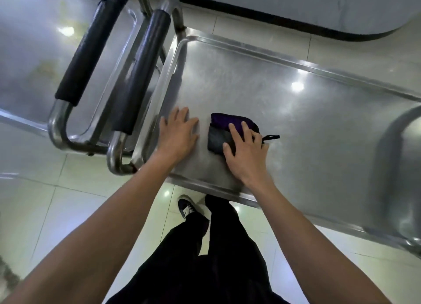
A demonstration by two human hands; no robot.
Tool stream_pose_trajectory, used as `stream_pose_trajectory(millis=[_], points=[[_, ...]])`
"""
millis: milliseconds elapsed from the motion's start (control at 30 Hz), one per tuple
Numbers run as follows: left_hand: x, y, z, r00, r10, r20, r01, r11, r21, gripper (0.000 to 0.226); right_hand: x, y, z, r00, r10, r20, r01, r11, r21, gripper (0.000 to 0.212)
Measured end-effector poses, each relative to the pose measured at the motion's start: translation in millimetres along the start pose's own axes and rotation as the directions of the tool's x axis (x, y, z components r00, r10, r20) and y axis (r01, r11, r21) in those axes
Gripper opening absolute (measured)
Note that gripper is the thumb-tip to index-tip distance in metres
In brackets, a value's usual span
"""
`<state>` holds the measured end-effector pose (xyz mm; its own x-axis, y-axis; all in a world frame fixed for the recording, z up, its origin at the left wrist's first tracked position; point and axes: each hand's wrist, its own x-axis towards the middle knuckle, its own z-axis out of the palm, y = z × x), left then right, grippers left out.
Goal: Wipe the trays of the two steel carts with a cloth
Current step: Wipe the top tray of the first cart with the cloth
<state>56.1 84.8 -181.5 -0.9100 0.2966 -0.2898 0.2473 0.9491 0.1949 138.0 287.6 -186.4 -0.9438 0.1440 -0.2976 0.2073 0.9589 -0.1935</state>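
Pale glossy floor tiles (68, 212), a dark-edged counter (296, 7), black trousers (216, 258) and a dark sneaker (188, 209).

Glossy pale floor tiles (68, 201), dark baseboard (284, 21)

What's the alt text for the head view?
A person's right hand presses a folded purple and grey cloth onto a steel cart's top tray, while the left hand rests flat beside it. A second cart stands at left.
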Motion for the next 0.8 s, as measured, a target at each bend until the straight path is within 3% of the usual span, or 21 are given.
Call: stream_pose_trajectory(millis=[167,400,600,800], points=[[-35.4,-15.9,10.3,0.998,-0.018,0.057,0.016,0.999,0.037,0.057,-68.6,-25.6,24.6,0.995,-0.073,-0.071,0.066,0.994,-0.091,0.061],[-33.1,-17.5,13.4,0.999,-0.013,0.053,0.010,0.998,0.062,0.056,-114.0,-47.5,48.6,0.994,-0.071,-0.087,0.071,0.997,-0.006,0.058],[-30.9,-20.2,13.1,1.000,-0.015,0.016,0.014,0.998,0.061,0.046,-93.3,-51.4,52.6,0.990,0.007,-0.139,0.003,0.998,0.069,0.051],[-38.6,-13.9,5.9,0.998,-0.060,0.027,0.061,0.998,-0.028,0.045,-19.9,-42.9,32.1,0.978,0.059,-0.202,-0.034,0.992,0.122,0.050]])
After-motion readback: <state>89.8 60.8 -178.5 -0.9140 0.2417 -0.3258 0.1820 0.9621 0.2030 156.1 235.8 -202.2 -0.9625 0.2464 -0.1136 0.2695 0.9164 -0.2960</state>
